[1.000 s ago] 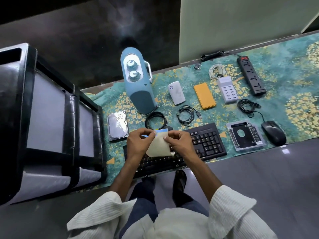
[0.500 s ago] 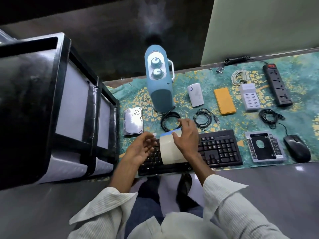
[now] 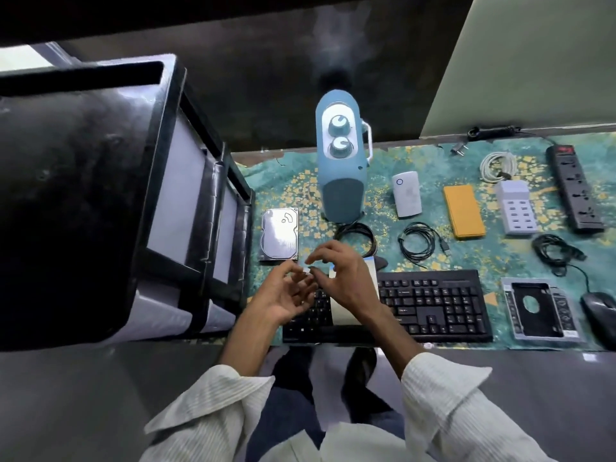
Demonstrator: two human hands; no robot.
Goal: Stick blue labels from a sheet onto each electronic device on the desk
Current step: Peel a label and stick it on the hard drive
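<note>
Over the keyboard [image 3: 433,305] on the surface, near the hard drive [image 3: 279,235], the label sheet [image 3: 340,314] now sits in the curled grip of my right hand [image 3: 346,281] alone, while my freed left hand [image 3: 283,293] pinches one small peeled label [image 3: 307,270], so I judge sticking comes next.

The hard drive [image 3: 279,234] has a shiny, mirror-like metal lid. The keyboard [image 3: 433,305] is matt black plastic, the mouse [image 3: 600,311] glossier. The heater [image 3: 340,168] is smooth blue plastic. The sheet [image 3: 341,315] is matt cream paper. The cloth [image 3: 483,258] looks woven, and the sleeves [image 3: 446,395] are ribbed white fabric.
</note>
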